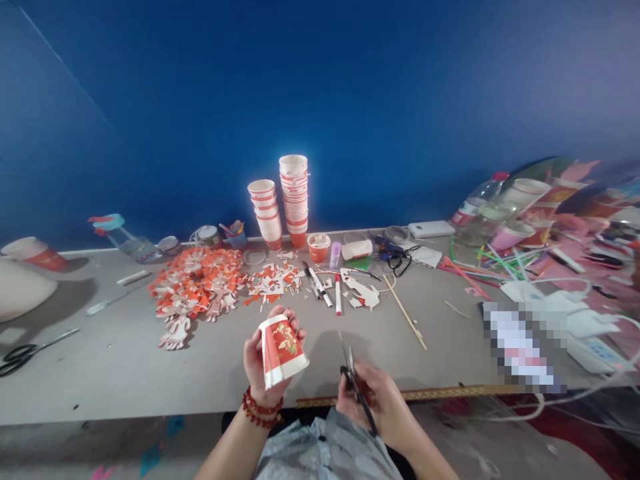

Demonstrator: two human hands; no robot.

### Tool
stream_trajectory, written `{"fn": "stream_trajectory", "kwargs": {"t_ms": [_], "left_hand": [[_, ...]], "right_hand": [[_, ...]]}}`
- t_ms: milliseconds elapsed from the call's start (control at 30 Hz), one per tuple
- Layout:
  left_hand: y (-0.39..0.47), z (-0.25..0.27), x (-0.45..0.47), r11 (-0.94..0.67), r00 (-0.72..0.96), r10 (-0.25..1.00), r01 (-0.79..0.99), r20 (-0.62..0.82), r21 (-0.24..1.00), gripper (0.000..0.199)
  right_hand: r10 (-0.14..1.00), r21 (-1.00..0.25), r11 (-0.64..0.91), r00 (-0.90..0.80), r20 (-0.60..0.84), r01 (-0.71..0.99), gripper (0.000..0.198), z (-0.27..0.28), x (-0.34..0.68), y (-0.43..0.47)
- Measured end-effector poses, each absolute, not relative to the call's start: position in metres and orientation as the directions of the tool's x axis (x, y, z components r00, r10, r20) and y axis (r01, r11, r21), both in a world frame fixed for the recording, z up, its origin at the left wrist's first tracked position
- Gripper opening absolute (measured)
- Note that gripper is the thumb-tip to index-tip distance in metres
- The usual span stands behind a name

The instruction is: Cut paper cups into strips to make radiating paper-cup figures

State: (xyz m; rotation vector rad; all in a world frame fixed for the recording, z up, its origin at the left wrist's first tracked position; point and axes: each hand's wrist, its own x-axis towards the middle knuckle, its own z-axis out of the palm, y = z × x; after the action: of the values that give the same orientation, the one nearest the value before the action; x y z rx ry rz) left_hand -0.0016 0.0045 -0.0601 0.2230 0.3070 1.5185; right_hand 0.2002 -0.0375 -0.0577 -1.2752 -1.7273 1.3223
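Observation:
My left hand (256, 360) is closed around a red and white paper cup (283, 347) with a gold figure printed on it. The cup lies tilted on its side above the table's front edge, and a seam or cut edge shows along its left side. To the right, my right hand (373, 393) grips black-handled scissors (351, 373), with the blades pointing up and slightly parted. Blades and cup are apart. Beyond my left hand lie red and white paper scraps (273, 283) and a heap of cut paper pieces (197, 280).
Two stacks of paper cups (295, 200) stand against the blue wall. Markers (339, 295) and a wooden stick (405, 313) lie mid-table. A second pair of scissors (30, 353) is far left. At right are a power strip (590, 347), cables, bottles (483, 207) and coloured strips (505, 263).

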Motion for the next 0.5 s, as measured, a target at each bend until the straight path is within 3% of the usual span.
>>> {"fn": "stream_trajectory", "kwargs": {"t_ms": [200,333,500], "left_hand": [[-0.004,-0.061,0.005,0.164,0.130,0.985,-0.918,-0.116,0.361,0.039],[-0.008,-0.065,0.006,0.218,0.172,0.973,-0.906,-0.156,0.363,0.038],[-0.004,-0.069,0.009,0.240,0.200,0.970,-0.872,-0.138,0.427,0.025]], "right_hand": [[0.970,-0.980,0.074,-0.242,0.028,0.182,0.036,-0.063,0.167,-0.032],[0.994,-0.998,0.042,-0.106,0.036,0.055,0.030,-0.069,0.158,-0.028],[0.993,-0.980,0.109,-0.073,0.098,0.167,0.030,-0.073,0.163,-0.022]]}}
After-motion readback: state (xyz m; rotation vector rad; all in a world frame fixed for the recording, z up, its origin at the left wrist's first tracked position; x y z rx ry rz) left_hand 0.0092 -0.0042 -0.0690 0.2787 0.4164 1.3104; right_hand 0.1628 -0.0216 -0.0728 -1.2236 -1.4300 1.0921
